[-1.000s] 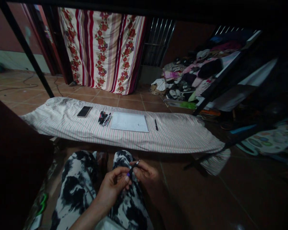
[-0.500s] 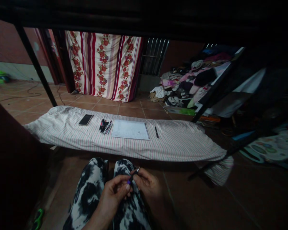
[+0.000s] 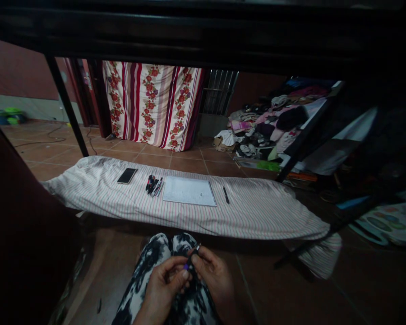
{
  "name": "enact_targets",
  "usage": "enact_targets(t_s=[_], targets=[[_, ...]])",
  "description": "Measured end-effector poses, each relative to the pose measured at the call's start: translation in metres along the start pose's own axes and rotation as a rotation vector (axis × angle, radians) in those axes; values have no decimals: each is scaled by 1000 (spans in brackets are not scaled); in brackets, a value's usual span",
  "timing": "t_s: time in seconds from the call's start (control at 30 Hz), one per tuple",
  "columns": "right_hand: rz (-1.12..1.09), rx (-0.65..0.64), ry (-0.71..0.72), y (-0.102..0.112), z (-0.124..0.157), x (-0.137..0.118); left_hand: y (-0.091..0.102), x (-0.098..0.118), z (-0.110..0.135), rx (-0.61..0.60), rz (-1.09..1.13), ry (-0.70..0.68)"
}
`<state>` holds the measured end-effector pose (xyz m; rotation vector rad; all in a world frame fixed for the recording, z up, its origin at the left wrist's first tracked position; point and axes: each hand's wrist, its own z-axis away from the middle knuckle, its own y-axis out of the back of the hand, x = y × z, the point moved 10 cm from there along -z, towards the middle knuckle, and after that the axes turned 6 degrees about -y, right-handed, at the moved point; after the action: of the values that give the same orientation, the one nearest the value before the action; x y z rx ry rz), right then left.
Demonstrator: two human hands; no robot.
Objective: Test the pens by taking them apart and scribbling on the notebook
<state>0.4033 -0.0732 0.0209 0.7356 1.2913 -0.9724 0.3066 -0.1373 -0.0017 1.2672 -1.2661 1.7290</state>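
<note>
the left hand (image 3: 169,279) and right hand (image 3: 214,271) together grip a slim black, purple-ended pen (image 3: 190,259) above black-and-white patterned cloth trousers (image 3: 145,267).

head-worn | forward, down | left hand (image 3: 165,280), right hand (image 3: 214,271) close (curtain (image 3: 152,106) farther)

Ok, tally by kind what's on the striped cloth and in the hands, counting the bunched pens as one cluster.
Phone: 1
Spiral notebook: 1
Pen cluster: 1 (pens too bunched to count)
Lone pen: 1
Dark pen-like item, in left hand and right hand: 1
Total: 5
</note>
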Motion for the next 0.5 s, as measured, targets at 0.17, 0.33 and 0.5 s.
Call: enact_targets(t_s=[0.17, 0.33, 0.5], targets=[[1, -9, -16, -7, -5, 1, 9, -4, -4, 26, -23, -43], [27, 1, -19, -9, -10, -1, 13, -9, -11, 31, -36, -56], [45, -6, 14, -12, -17, -7, 13, -5, -17, 66, -34, -65]])
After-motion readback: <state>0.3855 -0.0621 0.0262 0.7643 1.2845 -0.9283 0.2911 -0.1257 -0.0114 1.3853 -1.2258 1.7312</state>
